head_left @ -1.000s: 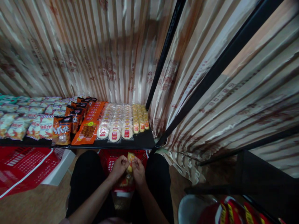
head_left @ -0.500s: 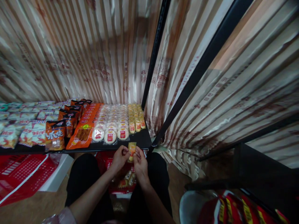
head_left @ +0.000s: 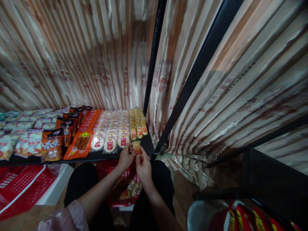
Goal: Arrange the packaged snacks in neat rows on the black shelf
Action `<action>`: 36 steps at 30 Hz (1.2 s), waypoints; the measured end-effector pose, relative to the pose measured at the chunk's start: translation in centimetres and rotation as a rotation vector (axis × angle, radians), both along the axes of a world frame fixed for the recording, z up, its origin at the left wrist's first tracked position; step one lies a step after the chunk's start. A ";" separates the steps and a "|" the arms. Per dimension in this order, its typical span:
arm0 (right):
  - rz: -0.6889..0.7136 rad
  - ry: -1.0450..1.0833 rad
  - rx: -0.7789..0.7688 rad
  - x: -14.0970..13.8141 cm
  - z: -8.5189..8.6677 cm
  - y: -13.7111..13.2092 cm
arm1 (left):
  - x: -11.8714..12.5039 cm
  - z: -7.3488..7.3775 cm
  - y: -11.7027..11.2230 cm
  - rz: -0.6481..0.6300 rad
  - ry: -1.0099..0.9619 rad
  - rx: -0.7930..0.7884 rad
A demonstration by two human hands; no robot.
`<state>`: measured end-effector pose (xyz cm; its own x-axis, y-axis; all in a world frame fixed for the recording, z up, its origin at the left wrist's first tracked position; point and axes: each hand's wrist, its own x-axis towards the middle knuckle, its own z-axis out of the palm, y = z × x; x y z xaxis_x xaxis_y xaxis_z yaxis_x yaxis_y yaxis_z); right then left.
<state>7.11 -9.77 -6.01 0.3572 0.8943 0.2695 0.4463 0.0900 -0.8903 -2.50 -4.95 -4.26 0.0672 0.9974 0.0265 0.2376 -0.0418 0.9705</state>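
Observation:
A small yellow snack packet [head_left: 136, 147] is pinched upright between both hands at the shelf's front edge. My left hand [head_left: 125, 158] grips its left side with thumb and fingers. On its right side, lower down, my right hand [head_left: 143, 166] holds it too. Just beyond stand short rows of matching yellow snack packets [head_left: 139, 131] at the shelf's right end. To their left lie rows of round white crackers [head_left: 110, 144] in clear wrappers. Between my knees a red basket [head_left: 113, 166] contains several more small wrapped snacks [head_left: 131, 189].
The black shelf [head_left: 96, 156] also carries orange flat packs [head_left: 80, 141], orange-black bags [head_left: 51, 146] and white bags [head_left: 29, 142]. Black posts [head_left: 190, 80] rise at the right before a curtain [head_left: 103, 54]. A red basket [head_left: 21, 186] is at lower left, red packages [head_left: 240, 218] at lower right.
Both hands have raised the yellow snack packet slightly, closer to the yellow rows. The camera view has shifted a little, so the shelf appears further left and lower.

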 end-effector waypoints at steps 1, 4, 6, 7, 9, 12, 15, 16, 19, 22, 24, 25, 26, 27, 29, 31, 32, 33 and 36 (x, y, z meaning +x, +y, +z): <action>-0.002 -0.030 -0.007 0.0 0.2 0.1 | 0.3 0.1 0.3 0.006 0.007 0.005; 0.000 -0.081 -0.021 0.1 0.7 0.4 | 1.1 0.2 1.0 0.026 0.005 0.023; -0.012 -0.106 -0.025 0.1 0.8 0.6 | 1.7 0.3 1.5 0.037 -0.007 0.032; -0.021 -0.118 -0.028 0.1 0.8 0.6 | 1.9 0.3 1.7 0.040 -0.010 0.032; -0.034 -0.139 -0.037 0.0 0.5 0.7 | 2.4 0.5 2.1 0.041 -0.001 0.030; -0.029 -0.145 -0.043 0.1 0.0 1.0 | 2.8 1.0 2.6 0.038 0.051 0.048; -0.016 -0.087 -0.049 0.4 -0.6 1.6 | 3.1 1.5 3.1 0.003 0.106 0.066; -0.013 -0.063 -0.052 0.5 -0.8 1.8 | 3.2 1.6 3.3 -0.013 0.119 0.066; -0.013 -0.028 -0.057 0.8 -1.1 2.4 | 3.6 1.6 3.8 -0.044 0.151 0.069; -0.041 -0.065 -0.068 1.1 -1.2 2.7 | 4.1 1.1 4.2 -0.055 0.179 0.085; -0.057 -0.111 -0.075 1.2 -1.2 2.9 | 4.4 0.8 4.5 -0.055 0.196 0.109; -0.062 -0.132 -0.076 1.2 -1.2 3.0 | 4.5 0.7 4.6 -0.049 0.210 0.127; -0.065 -0.148 -0.075 1.2 -1.2 3.1 | 4.6 0.6 4.7 -0.036 0.231 0.149; -0.067 -0.158 -0.073 1.3 -1.2 3.1 | 4.7 0.6 4.8 -0.019 0.258 0.172; -0.073 -0.169 -0.069 1.4 -1.1 3.2 | 4.8 0.8 4.9 0.020 0.312 0.209; -0.077 -0.175 -0.073 1.4 -1.0 3.3 | 5.0 1.1 4.8 0.045 0.353 0.216; -0.079 -0.175 -0.079 1.4 -1.0 3.4 | 5.1 1.3 4.8 0.048 0.368 0.210; -0.079 -0.171 -0.086 1.4 -0.9 3.4 | 5.1 1.5 4.8 0.045 0.379 0.202; -0.069 -0.126 -0.098 1.3 -1.0 3.6 | 5.3 1.8 4.8 0.022 0.386 0.174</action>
<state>8.39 -6.13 -7.00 0.3870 0.8932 0.2287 0.5572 -0.0289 -0.8298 2.83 -0.18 -2.48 0.0836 0.9817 0.1713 0.5854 -0.1875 0.7888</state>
